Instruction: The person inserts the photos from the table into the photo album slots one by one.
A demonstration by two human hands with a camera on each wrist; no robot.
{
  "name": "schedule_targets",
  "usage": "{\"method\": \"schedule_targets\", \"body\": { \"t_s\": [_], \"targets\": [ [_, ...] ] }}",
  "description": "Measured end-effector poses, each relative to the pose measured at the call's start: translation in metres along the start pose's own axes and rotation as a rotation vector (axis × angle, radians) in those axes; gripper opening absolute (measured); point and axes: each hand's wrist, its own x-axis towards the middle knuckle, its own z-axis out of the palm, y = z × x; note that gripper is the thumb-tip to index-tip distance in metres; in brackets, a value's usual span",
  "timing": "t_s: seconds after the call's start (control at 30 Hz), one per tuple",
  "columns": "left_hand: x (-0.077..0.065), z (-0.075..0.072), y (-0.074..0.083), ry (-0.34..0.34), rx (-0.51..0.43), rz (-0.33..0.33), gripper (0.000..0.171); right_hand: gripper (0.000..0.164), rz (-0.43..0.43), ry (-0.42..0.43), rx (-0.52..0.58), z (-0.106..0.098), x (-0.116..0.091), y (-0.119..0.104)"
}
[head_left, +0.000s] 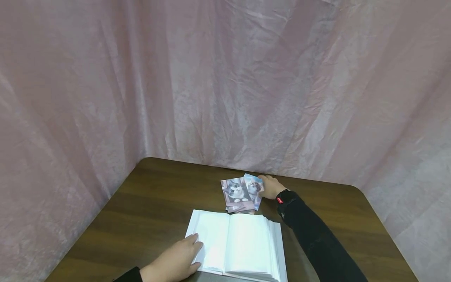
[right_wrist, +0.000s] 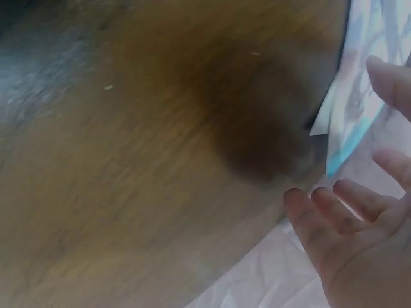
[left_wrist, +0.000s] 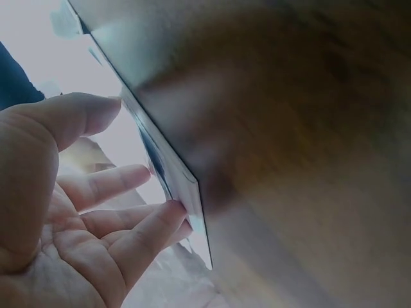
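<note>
Left hand [head_left: 176, 257] touches the book [head_left: 246, 243] at left; right hand [head_left: 272, 187] is at photos [head_left: 237, 194] beyond it; both have fingers apart.

The open book [head_left: 211, 239] beside the left fingers [head_left: 198, 247] is plain white. Touching the right fingers [head_left: 268, 178], the blue card [head_left: 253, 187] carries a greyish kitten on pale blue; left of them, the mauve card [head_left: 237, 192] shows a grey-and-white cat. Behind those fingers, the black sleeve [head_left: 313, 233] bears a small red tag [head_left: 280, 200]. Beneath them the surface [head_left: 155, 207] is brown with darker wood streaks; beyond, the curtain [head_left: 225, 86] is pale pink with a silvery sheen.
</note>
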Motion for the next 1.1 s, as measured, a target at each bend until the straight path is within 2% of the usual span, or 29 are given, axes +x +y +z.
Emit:
{"method": "schedule_targets", "body": {
  "t_s": [0.33,0.6,0.87,1.1],
  "targets": [
    [0.0015,-0.0012,0.0006,-0.009,0.0,-0.019,0.047,0.084,0.048,-0.043,0.019,0.0054,0.0007,0.006],
    [0.0022,-0.0013,0.0031,-0.025,0.001,-0.025,0.047,0.08,0.017,-0.043,-0.008,0.005,-0.0006,0.0077],
    [0.004,-0.004,0.0041,-0.082,-0.021,-0.062,0.049,0.084,-0.016,0.084,0.019,0.0087,0.0025,0.0083],
    [0.004,-0.0022,0.0014,-0.068,-0.029,-0.057,0.049,0.088,-0.02,0.175,0.099,0.0103,0.0002,-0.0003]
  ]
}}
